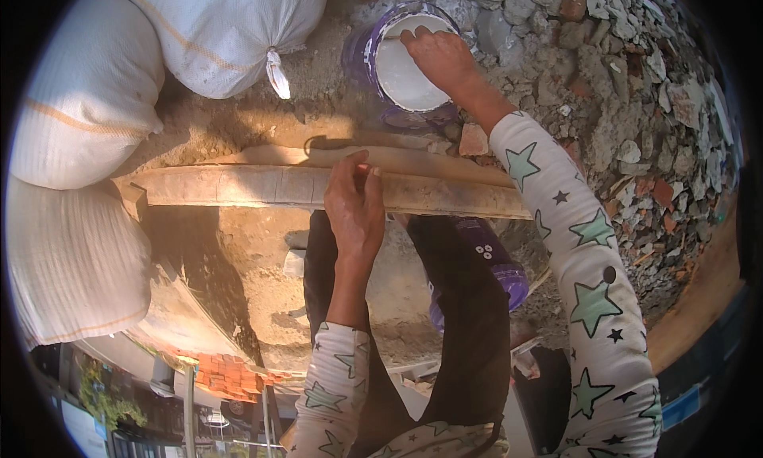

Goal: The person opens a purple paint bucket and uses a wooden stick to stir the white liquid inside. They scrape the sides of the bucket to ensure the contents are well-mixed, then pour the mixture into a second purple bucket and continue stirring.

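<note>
A long, narrow wooden plank (238, 186) lies crosswise in front of my knees. My left hand (355, 203) is closed over it near the middle, with the fingers curled at its far edge. Beyond the plank stands a purple bucket (362, 56) holding a smooth white liquid (405, 72). My right hand (441, 56) reaches over the bucket, its fingers pinched together above the white liquid. A thin bit of something shows at the fingertips, but the hand hides what it is.
White woven sacks (214, 29), tied and full, are piled at the left. Broken concrete and brick rubble (628, 132) covers the right side. Another purple bucket (485, 255) is by my right leg. Stacked red bricks (226, 376) show at the lower left.
</note>
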The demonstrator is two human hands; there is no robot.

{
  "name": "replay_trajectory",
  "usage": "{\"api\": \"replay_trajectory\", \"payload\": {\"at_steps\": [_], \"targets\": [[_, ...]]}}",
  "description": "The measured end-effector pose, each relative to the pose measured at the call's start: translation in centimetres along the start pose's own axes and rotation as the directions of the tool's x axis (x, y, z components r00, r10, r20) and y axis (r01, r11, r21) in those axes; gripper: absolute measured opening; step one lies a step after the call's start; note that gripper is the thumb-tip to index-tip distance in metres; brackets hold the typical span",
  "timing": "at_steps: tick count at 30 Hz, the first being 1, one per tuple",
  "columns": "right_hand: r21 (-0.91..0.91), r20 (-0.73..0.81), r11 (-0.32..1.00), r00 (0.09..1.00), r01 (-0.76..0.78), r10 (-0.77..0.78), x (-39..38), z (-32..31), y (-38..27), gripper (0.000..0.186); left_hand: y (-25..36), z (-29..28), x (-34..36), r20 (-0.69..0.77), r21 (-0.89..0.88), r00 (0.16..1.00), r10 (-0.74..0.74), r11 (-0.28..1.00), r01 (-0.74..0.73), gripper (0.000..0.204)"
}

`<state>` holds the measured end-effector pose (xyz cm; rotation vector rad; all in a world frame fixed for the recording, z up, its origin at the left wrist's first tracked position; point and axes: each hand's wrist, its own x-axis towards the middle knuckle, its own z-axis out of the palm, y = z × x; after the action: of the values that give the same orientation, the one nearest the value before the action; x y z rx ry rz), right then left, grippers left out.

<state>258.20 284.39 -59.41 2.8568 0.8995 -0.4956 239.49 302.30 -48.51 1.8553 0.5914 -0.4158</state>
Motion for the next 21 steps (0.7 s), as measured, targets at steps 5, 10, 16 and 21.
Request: {"api": "replay_trajectory", "payload": {"at_steps": [5,10,16,21], "targets": [[-0.149,0.125,0.988,0.992,0.032,-0.013,-1.1,0.7,2.4,0.012,0.4,0.2,0.0,0.013,-0.025,0.999,-0.032,0.999,0.032,0.025],[-0.132,0.361,0.979,0.927,0.156,-0.099,-2.8,-0.1,2.1,0.016,0.7,0.2,-0.1,0.005,-0.040,0.998,-0.056,0.998,0.056,0.026],[0.160,0.480,0.984,0.877,-0.073,-0.013,-2.5,-2.8,-0.2,0.024,-1.0,0.5,-0.2,-0.024,0.040,0.999,0.036,0.999,-0.035,0.032],[0.358,0.391,0.928,0.919,-0.102,-0.050,-4.1,-3.7,1.0,0.026,0.1,0.6,-0.5,0.002,-0.026,0.997,-0.083,0.996,0.083,0.026]]}}
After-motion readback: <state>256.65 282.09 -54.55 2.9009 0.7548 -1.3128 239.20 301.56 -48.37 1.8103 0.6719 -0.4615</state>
